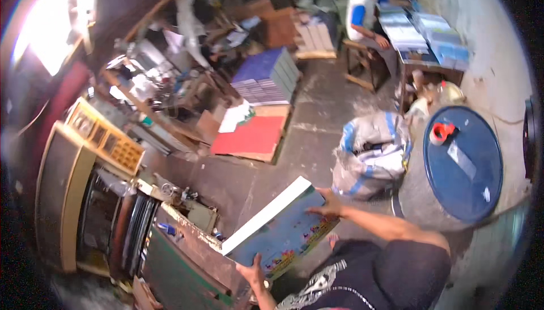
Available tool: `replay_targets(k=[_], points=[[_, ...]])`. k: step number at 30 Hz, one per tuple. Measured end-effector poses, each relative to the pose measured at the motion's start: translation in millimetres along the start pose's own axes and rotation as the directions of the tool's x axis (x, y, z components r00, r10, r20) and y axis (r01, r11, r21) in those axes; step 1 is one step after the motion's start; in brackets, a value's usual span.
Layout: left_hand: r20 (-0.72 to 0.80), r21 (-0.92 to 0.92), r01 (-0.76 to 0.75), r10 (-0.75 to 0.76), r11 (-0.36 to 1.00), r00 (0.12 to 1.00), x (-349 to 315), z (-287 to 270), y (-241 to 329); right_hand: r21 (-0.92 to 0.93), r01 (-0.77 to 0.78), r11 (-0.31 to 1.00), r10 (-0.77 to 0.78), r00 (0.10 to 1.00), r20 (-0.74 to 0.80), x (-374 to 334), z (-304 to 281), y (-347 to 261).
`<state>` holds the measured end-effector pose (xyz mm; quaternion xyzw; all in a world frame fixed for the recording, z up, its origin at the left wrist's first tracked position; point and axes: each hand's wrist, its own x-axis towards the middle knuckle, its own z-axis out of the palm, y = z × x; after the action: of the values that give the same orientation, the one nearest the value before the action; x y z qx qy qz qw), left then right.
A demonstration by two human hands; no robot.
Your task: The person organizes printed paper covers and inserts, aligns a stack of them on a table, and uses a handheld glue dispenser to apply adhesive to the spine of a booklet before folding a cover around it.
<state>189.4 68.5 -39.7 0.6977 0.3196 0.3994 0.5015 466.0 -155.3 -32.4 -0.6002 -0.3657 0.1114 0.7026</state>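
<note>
Between my two hands is a thick stack of printed sheets (283,232), tilted, with a white edge and a blue-grey top face that has small colourful pictures along its near side. My left hand (253,271) grips its lower left corner, thumb on the printed face. At the upper right end my right hand (327,205) holds the stack, thumb over the face and the other fingers partly hidden. One corner of the stack is close to the edge of a worn bench (190,236) on the left.
A large woven sack (368,165) stands ahead to the right, beside a blue drum lid (462,179) bearing a red tape roll (441,134). Purple-topped paper stacks (266,75) and a red sheet pile (249,136) lie further off. A person (365,21) sits at a table.
</note>
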Motion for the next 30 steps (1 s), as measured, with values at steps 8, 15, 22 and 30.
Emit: replay_targets(k=[8, 15, 22, 30], points=[[0.178, 0.093, 0.198, -0.212, 0.976, 0.961, 252, 82, -58, -0.081, -0.309, 0.948, 0.297, 0.946, -0.13, 197, 23, 107], [0.381, 0.146, 0.163, -0.207, 0.976, 0.901, 430, 226, -68, -0.105, -0.435, 0.894, 0.405, 0.887, -0.223, 349, -30, 224], [0.614, 0.081, 0.136, -0.157, 0.987, 0.773, 649, 436, -45, -0.081, -0.689, 0.72, 0.513, 0.607, -0.607, 524, -118, 238], [0.804, 0.153, -0.027, -0.109, 0.988, 0.584, 812, 698, -31, -0.145, -0.444, 0.884, 0.108, 0.496, -0.861, 649, -232, 288]])
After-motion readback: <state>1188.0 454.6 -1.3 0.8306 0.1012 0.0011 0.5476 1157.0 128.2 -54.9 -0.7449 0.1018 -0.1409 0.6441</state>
